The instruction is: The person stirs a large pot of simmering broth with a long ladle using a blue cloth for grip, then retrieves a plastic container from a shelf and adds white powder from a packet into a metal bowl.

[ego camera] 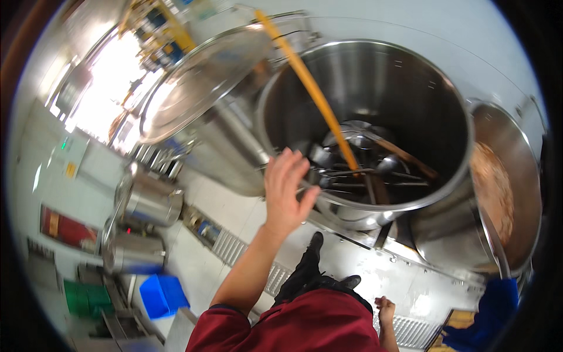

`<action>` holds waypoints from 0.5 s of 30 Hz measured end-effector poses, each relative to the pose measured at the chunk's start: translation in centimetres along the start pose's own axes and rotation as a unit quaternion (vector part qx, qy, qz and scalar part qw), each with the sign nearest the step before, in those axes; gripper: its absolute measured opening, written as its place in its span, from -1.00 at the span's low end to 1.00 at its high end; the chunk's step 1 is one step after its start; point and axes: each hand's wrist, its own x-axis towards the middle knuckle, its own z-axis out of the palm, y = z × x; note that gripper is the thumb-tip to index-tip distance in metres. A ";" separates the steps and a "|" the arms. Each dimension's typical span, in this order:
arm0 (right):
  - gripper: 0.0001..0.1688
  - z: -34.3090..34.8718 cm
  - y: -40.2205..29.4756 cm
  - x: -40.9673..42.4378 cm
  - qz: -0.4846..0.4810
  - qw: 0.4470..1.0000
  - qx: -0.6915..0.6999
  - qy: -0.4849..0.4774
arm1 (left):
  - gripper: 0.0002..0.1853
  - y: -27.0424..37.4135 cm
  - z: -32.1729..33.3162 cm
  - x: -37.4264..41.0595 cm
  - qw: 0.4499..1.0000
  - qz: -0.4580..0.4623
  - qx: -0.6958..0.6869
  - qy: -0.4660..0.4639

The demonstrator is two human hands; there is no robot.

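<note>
My left hand point(288, 193) is raised with fingers spread at the near left rim of a tall stainless steel stockpot point(365, 66); whether it touches the rim is unclear. Inside the pot lie metal ladles or similar utensils point(387, 163), a wooden handle point(407, 156) and a long yellow handle point(314, 92) that leans out over the back left rim. My right hand point(385, 306) hangs low beside my body with its fingers curled; nothing can be made out in it.
A round metal lid point(211, 79) tilts left of the pot. At the right, another big pot point(528, 176) holds brown contents, with a metal handle and blue cloth point(488, 308) near it. Steel pots point(151, 198), a blue bin point(162, 295) and a floor drain grate point(231, 251) are at the left.
</note>
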 end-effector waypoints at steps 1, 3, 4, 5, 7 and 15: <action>-0.52 0.8 0.7 0.8 0.021 0.997 -0.053 -0.054 | -0.43 -0.8 -1.2 -2.8 1.000 0.012 0.017 -0.004; -0.53 1.1 1.6 2.4 -0.028 0.983 -0.122 -0.138 | -0.42 -2.8 -3.6 -9.2 0.997 -0.031 0.035 -0.059; -0.51 1.0 2.3 3.6 -0.058 0.973 -0.162 -0.153 | -0.44 -4.0 -4.7 -12.3 0.991 -0.089 0.034 -0.089; -0.45 1.9 0.4 3.7 0.028 0.988 -0.104 -0.111 | -0.45 -5.0 -5.6 -16.0 0.982 -0.147 0.034 -0.116; -0.44 2.8 -0.8 5.1 0.069 0.993 -0.056 -0.083 | -0.46 -7.6 -6.8 -24.5 0.941 -0.273 0.088 -0.181; -0.74 11.4 -3.9 12.0 -0.366 0.802 -0.385 -0.273 | -0.35 -9.6 -10.9 -55.6 0.594 -0.613 -0.004 -0.521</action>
